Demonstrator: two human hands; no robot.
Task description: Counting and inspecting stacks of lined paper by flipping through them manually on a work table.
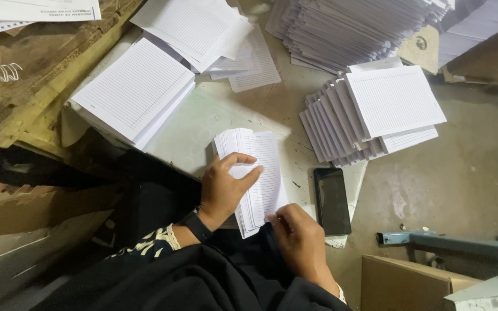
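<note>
- White lined sheets (256, 178) are clasped by the left hand (224, 187) and pinched at their lower edge by the right hand (298, 237).
- A black phone (332, 200) lies just right of the grip.
- Fanned paper stacks (370, 115) lie beyond, well apart from it.

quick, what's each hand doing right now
Left hand: closed on the bundle of lined sheets, thumb across the top.
Right hand: pinching the bundle's lower corner.

Two hands, the left hand (221, 190) and right hand (300, 241), hold one sheaf of ruled sheets (256, 175). One black phone (332, 200) lies on the floor (462, 173). Four other groups of ruled paper: one thick pile (131, 89), one loose heap (203, 29), one fanned stack (370, 112), one tall stack (347, 29).
</note>
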